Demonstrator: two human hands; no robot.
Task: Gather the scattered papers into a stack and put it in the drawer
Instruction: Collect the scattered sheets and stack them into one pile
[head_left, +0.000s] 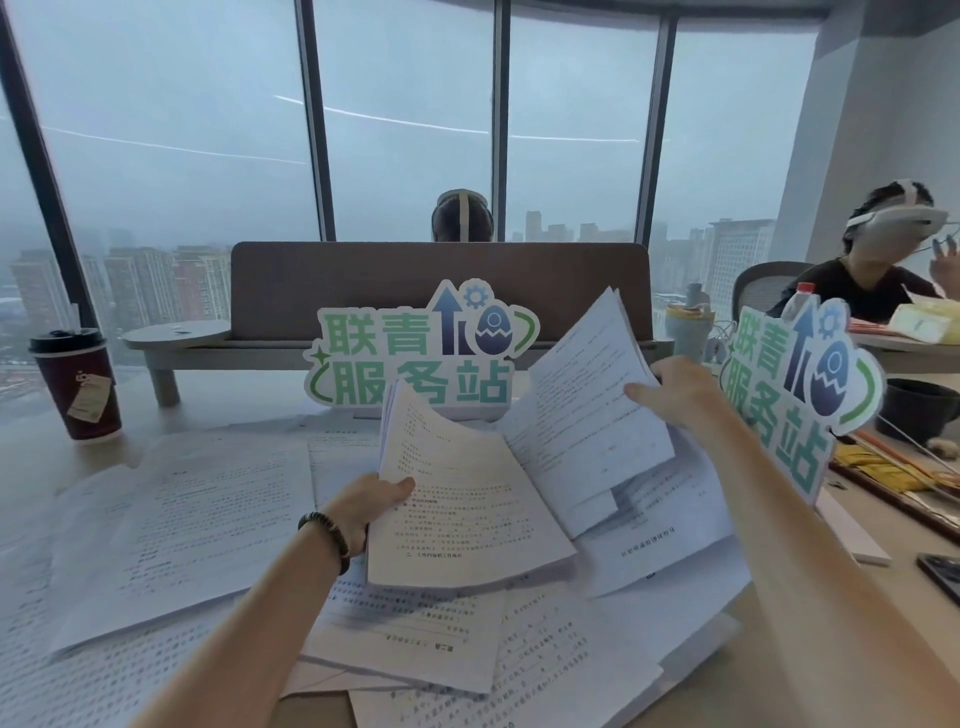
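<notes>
White papers half gathered, the drawer nowhere in view.

The left hand (363, 506) grips a sheaf (462, 499) by its left edge, lifted over the desk (72, 467); the right hand (675, 395) pinches a second bundle (587, 405) just to its right, raised and tilted. Many loose sheets (171, 525) lie spread near and left. By my judgement, stacking is partly done; the stowing is all left.

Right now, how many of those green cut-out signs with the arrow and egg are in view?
2. One sign stands at the desk's centre behind the held papers; the other sign stands at the right, beside the right hand.
</notes>
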